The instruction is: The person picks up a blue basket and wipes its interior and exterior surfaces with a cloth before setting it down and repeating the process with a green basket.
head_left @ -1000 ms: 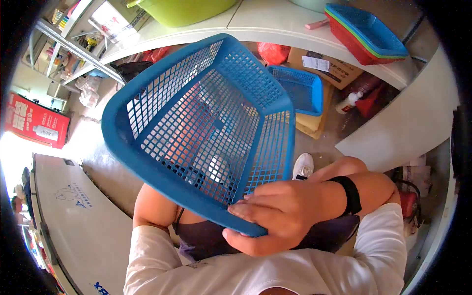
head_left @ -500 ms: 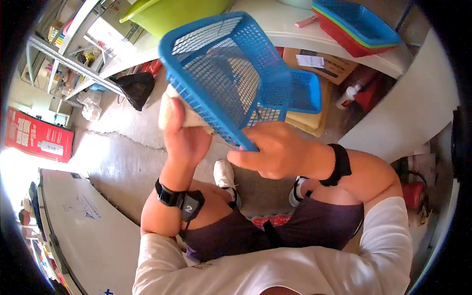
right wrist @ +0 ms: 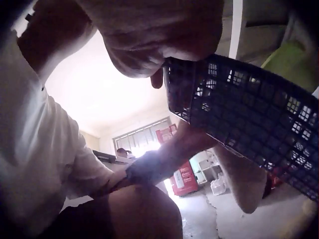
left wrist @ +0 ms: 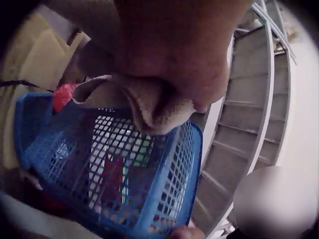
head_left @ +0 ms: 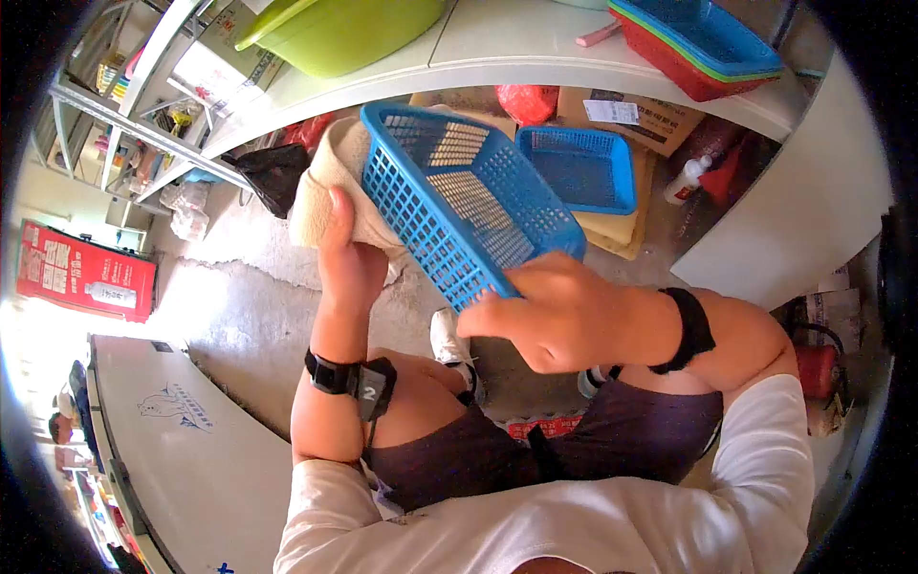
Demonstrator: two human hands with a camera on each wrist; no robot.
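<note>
A blue plastic mesh basket [head_left: 421, 218] is held tilted in the air above the person's knees in the head view. The right hand [head_left: 564, 311] grips its near rim corner, with fingers curled over the edge. On the far left side, the left hand [head_left: 352, 273] holds a beige cloth [head_left: 320, 196], its thumb lying over the folds. In the left wrist view the bunched cloth [left wrist: 149, 107] overlaps the upper edge of the basket [left wrist: 149, 209]. The cloth [right wrist: 244, 181] hangs below the basket [right wrist: 249, 107] in the right wrist view.
A second blue basket [head_left: 583, 172] sits low, under the white counter [head_left: 497, 48]. Stacked coloured baskets [head_left: 698, 57] and a green basin [head_left: 349, 33] stand on the counter. Below are a cardboard box [head_left: 650, 120] and a white bottle [head_left: 687, 180]. A white chest [head_left: 182, 430] stands at the left.
The basket has turned and come down from its raised, wide-open tilt. The left hand, hidden behind it at first, has come into view at its left side with the cloth. The right hand keeps gripping the rim.
</note>
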